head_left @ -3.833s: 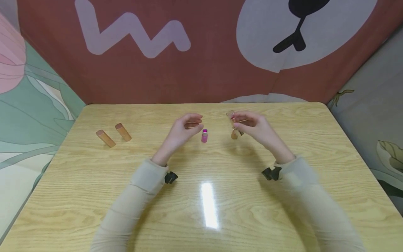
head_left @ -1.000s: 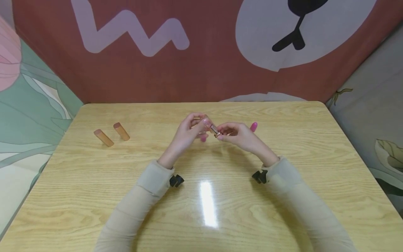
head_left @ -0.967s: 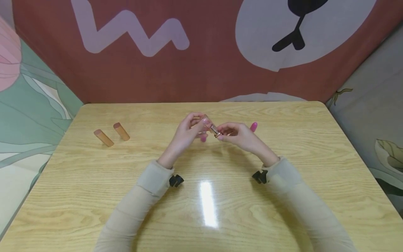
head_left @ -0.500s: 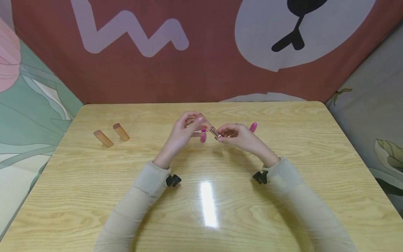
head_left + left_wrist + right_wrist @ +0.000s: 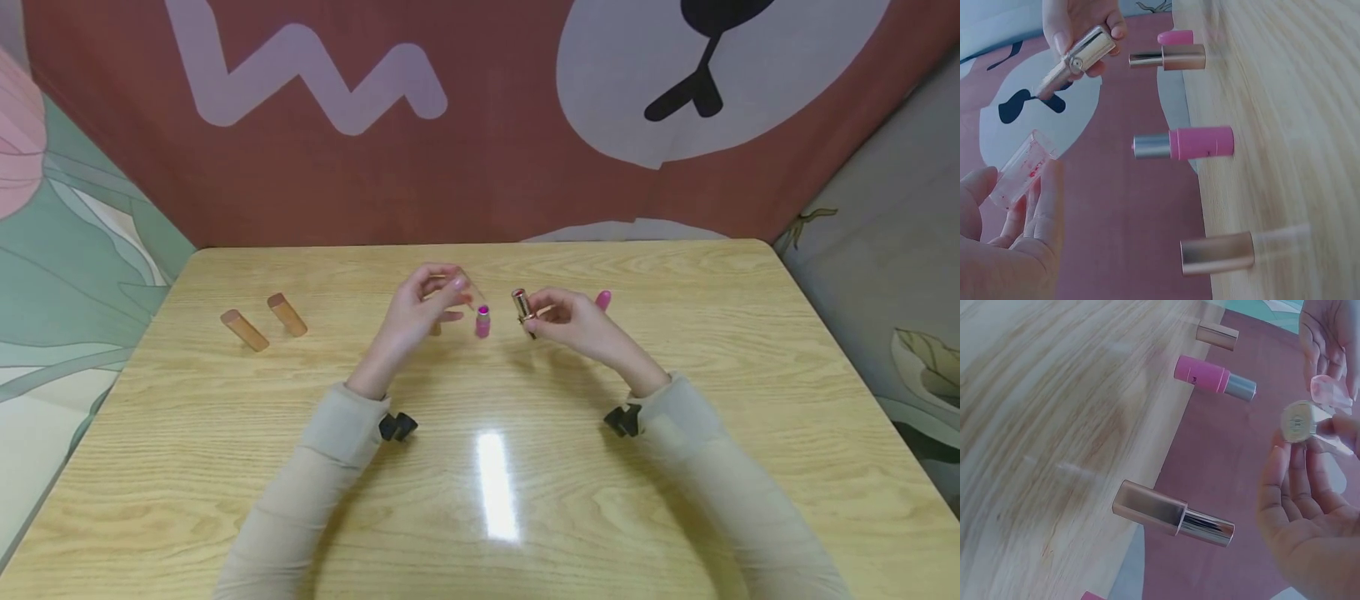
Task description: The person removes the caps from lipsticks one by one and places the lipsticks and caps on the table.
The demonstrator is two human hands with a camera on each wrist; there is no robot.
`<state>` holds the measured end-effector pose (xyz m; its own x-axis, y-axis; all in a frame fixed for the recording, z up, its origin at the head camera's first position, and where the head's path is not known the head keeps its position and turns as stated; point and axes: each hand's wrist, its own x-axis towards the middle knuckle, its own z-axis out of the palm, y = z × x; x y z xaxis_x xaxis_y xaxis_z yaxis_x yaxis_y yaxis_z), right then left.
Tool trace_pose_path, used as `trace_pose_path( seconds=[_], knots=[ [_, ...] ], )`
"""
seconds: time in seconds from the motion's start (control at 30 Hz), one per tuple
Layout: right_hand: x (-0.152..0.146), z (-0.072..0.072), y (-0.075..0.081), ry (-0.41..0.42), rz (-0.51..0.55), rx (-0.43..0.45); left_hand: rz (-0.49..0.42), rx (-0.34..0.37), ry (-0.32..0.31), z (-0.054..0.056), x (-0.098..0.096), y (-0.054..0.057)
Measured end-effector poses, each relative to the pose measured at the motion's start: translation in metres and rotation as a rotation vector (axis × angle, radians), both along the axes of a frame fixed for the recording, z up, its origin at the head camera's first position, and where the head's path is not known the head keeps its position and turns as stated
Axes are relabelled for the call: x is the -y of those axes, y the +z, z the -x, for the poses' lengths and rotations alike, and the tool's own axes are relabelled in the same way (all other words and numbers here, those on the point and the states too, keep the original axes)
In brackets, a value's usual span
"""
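My left hand (image 5: 415, 304) holds a clear lipstick cap (image 5: 1024, 169) with red smears inside, pinched between thumb and fingers. In my right hand (image 5: 570, 325) is a shiny gold lipstick (image 5: 522, 307), uncapped and tilted, its base gripped by thumb and fingers. Cap and lipstick are apart, both above the table. Between the hands an uncapped pink lipstick (image 5: 482, 323) stands upright. An uncapped rose-gold lipstick (image 5: 1150, 506) stands by my right hand, which hides it in the head view. A rose-gold cap (image 5: 1216, 253) stands by my left hand, mostly hidden behind it in the head view.
A pink cap (image 5: 603, 300) stands beyond my right hand. Two orange-brown tubes (image 5: 244, 331) stand at the left of the wooden table (image 5: 420, 517). A red-brown printed cloth (image 5: 360, 192) hangs behind the table's back edge.
Earlier both hands had the clear cap and gold lipstick together. The cap has come off, moving left with my left hand. The lipstick in my right hand has tipped more upright.
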<state>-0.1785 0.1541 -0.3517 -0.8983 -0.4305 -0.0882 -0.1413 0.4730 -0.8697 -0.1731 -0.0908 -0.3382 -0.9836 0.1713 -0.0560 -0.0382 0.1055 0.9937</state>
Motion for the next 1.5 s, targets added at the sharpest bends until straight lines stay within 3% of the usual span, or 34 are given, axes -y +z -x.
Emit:
trace_pose_path(
  seconds=[0.2,0.47,0.7,1.03,1.2,1.5],
  knots=[
    [-0.002,0.001,-0.001,0.004,0.054,-0.080,0.003,0.006,0.002,0.001,0.009,0.001],
    [-0.005,0.003,0.002,-0.038,0.022,-0.020,0.034,0.024,0.017,0.005,0.021,-0.003],
    [-0.010,0.003,0.005,-0.058,0.028,-0.032,0.050,0.007,0.025,0.006,0.028,-0.003],
    [-0.023,0.005,0.012,-0.175,-0.014,0.010,0.117,-0.002,0.070,0.008,0.043,-0.007],
    [-0.029,0.005,0.014,-0.212,-0.028,-0.012,0.156,0.015,0.071,0.008,0.051,-0.009],
    [-0.045,0.011,0.009,-0.243,0.077,-0.060,0.243,0.019,0.034,0.014,0.070,-0.019]
  ],
)
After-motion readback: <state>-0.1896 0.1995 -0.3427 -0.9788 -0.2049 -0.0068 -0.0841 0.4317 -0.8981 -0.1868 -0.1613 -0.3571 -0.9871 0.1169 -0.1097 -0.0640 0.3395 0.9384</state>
